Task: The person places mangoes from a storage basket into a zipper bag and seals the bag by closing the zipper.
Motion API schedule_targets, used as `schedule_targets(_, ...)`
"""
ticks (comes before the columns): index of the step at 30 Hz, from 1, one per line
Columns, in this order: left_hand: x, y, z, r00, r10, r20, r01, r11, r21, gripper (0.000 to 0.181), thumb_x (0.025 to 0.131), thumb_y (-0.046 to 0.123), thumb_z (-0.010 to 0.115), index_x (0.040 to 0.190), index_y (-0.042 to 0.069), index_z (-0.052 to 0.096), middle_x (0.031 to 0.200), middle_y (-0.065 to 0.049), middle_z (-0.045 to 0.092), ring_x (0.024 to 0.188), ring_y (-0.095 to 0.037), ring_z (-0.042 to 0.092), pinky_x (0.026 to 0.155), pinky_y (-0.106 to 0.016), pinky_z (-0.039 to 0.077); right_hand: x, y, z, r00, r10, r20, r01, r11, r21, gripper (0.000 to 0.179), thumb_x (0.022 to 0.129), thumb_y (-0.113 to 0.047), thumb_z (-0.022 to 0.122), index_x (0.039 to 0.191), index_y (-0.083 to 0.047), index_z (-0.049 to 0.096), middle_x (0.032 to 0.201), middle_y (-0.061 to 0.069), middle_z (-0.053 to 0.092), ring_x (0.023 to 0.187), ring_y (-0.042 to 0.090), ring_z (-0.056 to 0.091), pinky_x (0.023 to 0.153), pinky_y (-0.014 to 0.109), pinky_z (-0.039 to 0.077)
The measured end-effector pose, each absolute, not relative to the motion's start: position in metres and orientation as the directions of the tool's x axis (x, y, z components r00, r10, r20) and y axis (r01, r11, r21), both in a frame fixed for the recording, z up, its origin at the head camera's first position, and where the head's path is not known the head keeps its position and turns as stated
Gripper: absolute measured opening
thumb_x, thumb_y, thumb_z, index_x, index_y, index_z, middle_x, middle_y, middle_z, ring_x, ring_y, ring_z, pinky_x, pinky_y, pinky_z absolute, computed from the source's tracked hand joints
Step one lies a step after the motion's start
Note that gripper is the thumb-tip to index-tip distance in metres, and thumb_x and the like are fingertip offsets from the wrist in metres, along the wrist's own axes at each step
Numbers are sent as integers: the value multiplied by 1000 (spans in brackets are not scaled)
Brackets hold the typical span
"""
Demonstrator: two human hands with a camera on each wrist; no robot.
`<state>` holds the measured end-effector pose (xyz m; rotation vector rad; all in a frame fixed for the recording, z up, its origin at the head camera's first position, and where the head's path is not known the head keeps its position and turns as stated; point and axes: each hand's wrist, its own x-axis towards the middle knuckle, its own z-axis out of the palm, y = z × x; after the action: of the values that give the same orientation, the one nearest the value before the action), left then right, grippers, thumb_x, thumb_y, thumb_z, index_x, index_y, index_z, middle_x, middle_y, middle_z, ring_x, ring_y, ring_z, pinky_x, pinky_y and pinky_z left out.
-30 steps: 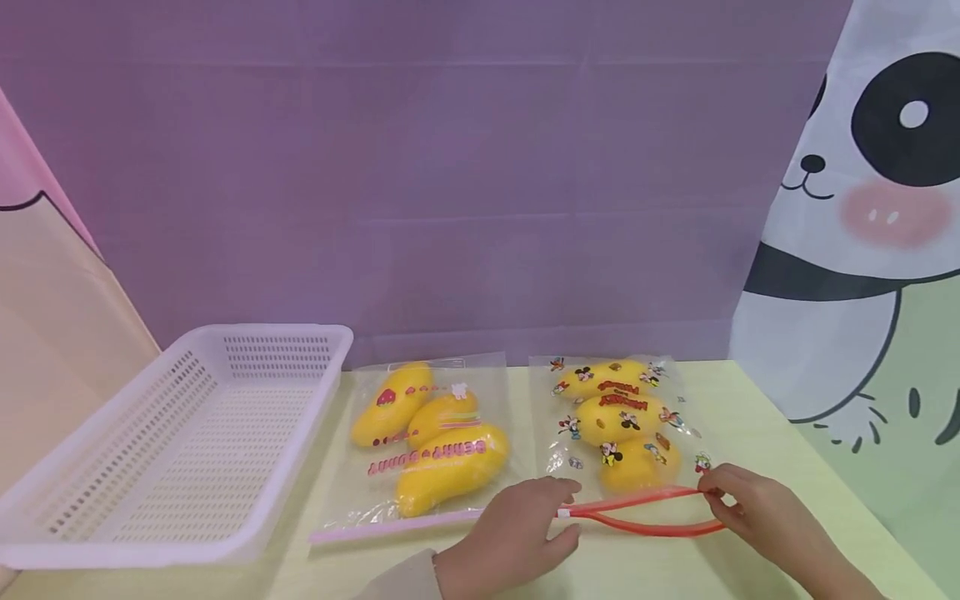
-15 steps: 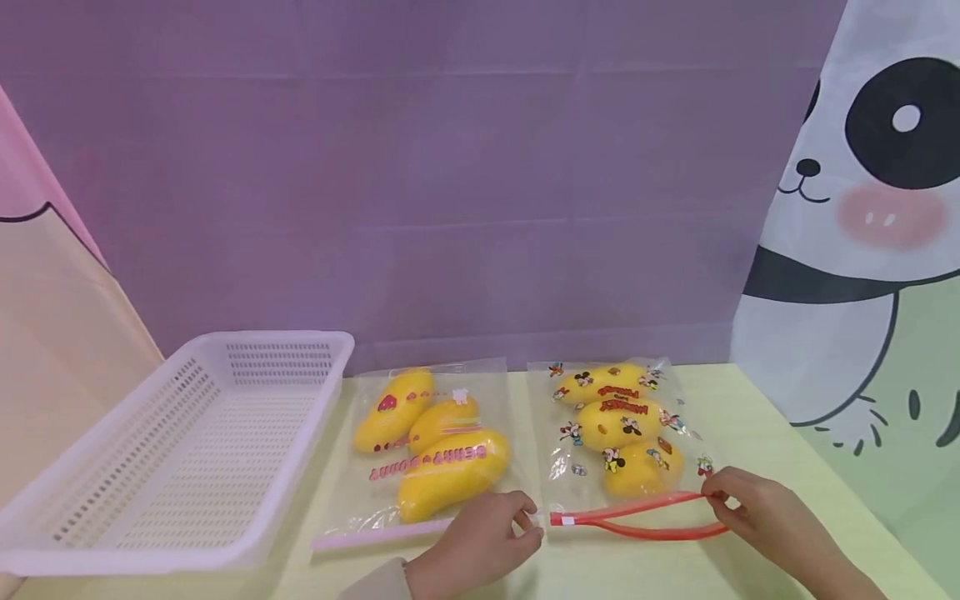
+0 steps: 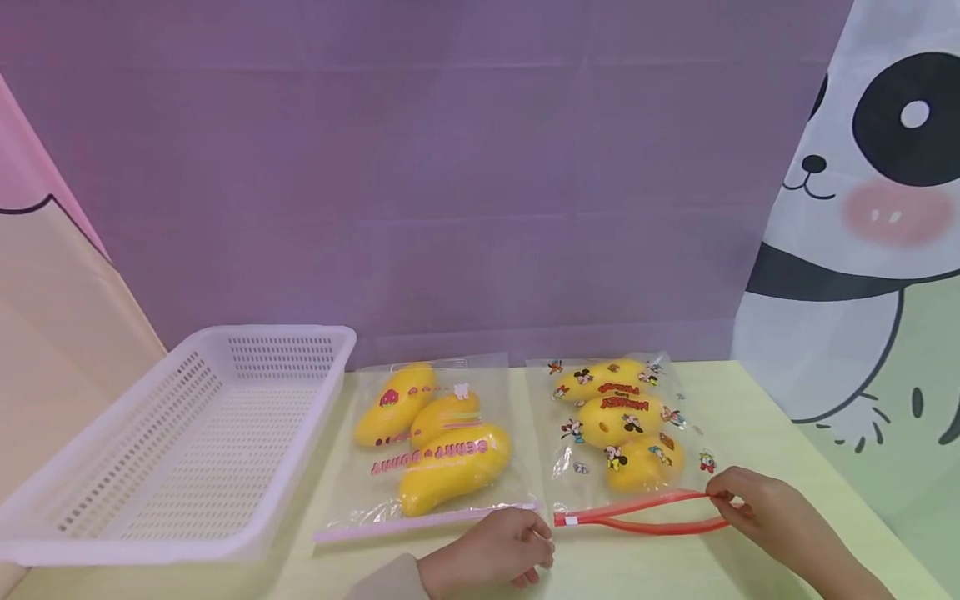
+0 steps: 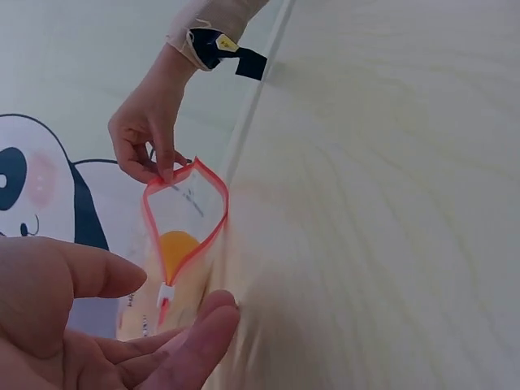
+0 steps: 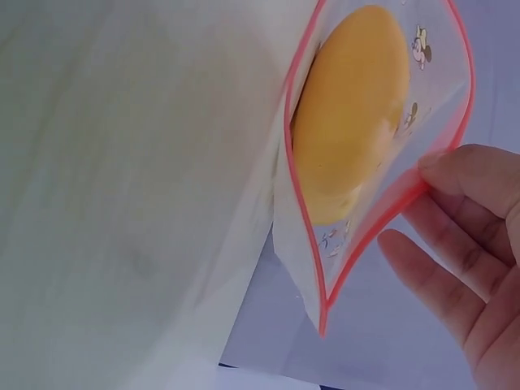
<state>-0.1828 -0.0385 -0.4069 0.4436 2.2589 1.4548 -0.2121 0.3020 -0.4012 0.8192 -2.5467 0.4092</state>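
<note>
My right hand [image 3: 772, 517] pinches the upper lip of a clear zip bag [image 3: 558, 450] with cartoon prints and a red zip. The zip's lips part near this hand, and a white slider [image 3: 572, 521] sits at the left end. Yellow mangoes [image 3: 618, 418] lie inside; in the right wrist view, one mango [image 5: 349, 114] shows through the gaping mouth. My left hand [image 3: 498, 546] holds nothing, just left of the slider, by the pink zip of a second bag [image 3: 341, 492]. Its thumb and fingers stand apart in the left wrist view. That bag also holds mangoes [image 3: 453, 467].
A white plastic basket [image 3: 258, 546] with slotted sides stands on the left of the pale wooden table [image 3: 720, 408]. Behind the table hangs a purple cloth [image 3: 450, 183]. A panda-print cloth [image 3: 825, 350] hangs on the right.
My left hand has drawn back left from the slider end of the red zip, and its fingers have curled loosely. My right hand keeps its pinch on the bag's lip.
</note>
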Motion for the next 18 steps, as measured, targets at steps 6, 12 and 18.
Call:
schedule_targets(6,-185,-29,-411,-879,427,-213,-61,343,937,10,90,9,55,90,2,62,77,-5,66,60,-15,57,57,-30,53,-211,304,-397,-715,-503,485,-630,764,-136,31,61,-1,83,80,-17,65,77,-9,64,64,0,56,54,20,51)
schedule_targets(12,-186,-19,-417,-919,354,-175,-70,291,954,11,92,9,54,89,3,62,75,-5,67,54,-11,56,51,-29,53,-203,296,-388,-670,-492,556,-635,768,-84,36,56,-9,87,82,-23,66,80,-14,63,71,5,60,62,11,48)
schedule_targets(18,-187,-10,-417,-938,308,-156,-97,199,975,18,96,15,53,87,1,60,75,-4,65,51,-12,55,52,-32,54,-200,268,-382,-542,-549,636,-739,672,-51,16,80,-37,73,83,-22,67,81,-15,62,75,7,59,70,5,44)
